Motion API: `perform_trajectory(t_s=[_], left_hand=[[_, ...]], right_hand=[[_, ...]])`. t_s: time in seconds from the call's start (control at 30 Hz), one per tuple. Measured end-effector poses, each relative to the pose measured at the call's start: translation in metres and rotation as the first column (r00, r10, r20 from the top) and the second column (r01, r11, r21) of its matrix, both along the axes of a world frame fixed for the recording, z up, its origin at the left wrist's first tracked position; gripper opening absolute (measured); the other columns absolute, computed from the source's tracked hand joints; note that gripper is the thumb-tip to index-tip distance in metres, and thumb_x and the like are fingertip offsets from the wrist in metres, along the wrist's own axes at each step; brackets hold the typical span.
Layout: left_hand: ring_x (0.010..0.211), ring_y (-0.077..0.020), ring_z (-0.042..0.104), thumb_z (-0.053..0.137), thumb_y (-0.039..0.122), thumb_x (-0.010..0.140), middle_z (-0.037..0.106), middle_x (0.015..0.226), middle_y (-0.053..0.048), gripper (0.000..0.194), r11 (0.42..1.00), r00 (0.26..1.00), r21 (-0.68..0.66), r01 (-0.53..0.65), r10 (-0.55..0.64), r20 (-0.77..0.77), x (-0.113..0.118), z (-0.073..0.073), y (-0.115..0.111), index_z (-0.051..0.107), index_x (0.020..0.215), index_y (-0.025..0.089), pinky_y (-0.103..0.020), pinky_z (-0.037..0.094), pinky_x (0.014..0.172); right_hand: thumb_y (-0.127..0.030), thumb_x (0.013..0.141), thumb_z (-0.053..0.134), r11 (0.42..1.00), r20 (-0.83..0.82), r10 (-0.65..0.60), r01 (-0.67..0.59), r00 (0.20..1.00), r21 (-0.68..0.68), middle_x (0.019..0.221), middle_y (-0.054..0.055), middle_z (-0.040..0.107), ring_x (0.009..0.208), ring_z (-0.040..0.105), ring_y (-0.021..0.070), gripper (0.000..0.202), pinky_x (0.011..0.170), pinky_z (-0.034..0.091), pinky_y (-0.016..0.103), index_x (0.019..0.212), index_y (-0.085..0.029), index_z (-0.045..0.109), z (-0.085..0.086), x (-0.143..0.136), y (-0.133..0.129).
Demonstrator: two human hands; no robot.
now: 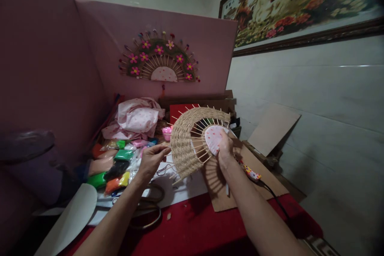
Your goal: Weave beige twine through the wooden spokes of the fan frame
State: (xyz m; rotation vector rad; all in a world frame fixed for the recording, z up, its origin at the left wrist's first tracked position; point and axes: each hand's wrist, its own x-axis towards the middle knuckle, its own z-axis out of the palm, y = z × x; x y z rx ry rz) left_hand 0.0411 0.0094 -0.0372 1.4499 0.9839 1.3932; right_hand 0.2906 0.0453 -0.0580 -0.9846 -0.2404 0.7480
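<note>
My right hand [225, 150] grips a woven fan by its pale pink, dotted half-round base [212, 139], thumb on the front. Thin wooden sticks radiate from the base through a broad band of tan twine [183, 144], their tips poking out past the outer edge. The fan is tilted, with its curved edge toward the left and top. At that left edge, the fingers of my left hand [151, 162] pinch a stick tip; the exact contact is partly hidden by the fingers.
A finished flowered fan [159, 58] hangs on the pink board. Bagged coloured clay [124, 155] and dotted cloth [138, 118] lie left. Scissors [150, 208] rest on the red tablecloth [192, 228]. A patterned glue gun [250, 171] with a black cord lies on cardboard [216, 204].
</note>
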Motion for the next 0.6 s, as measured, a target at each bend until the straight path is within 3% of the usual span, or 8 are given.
perform_trajectory(t_s=[0.3,0.6], left_hand=[[0.048,-0.01,0.047,0.066,0.032,0.065,0.061,0.054,0.0,0.016,0.953,0.957,0.289,-0.096,0.168,-0.236,-0.011,-0.001,0.006,0.069,0.067,0.017,-0.02,0.035,0.047],[0.059,-0.0142,0.057,0.061,0.035,0.074,0.067,0.066,-0.002,0.015,0.785,0.741,0.6,-0.154,0.493,-0.456,-0.025,-0.005,0.014,0.065,0.069,0.021,-0.023,0.039,0.059]], right_hand=[[-0.032,0.069,0.063,0.999,0.068,0.04,-0.038,0.997,-0.035,0.05,0.0,0.06,0.048,0.06,0.0136,0.023,0.051,0.054,0.025,0.071,-0.009,0.062,-0.004,0.005,0.005],[-0.022,0.068,0.062,0.997,0.133,0.049,-0.04,0.99,-0.068,0.047,0.0,0.057,0.058,0.063,0.0184,0.015,0.05,0.052,0.024,0.077,-0.01,0.064,0.007,0.002,-0.008]])
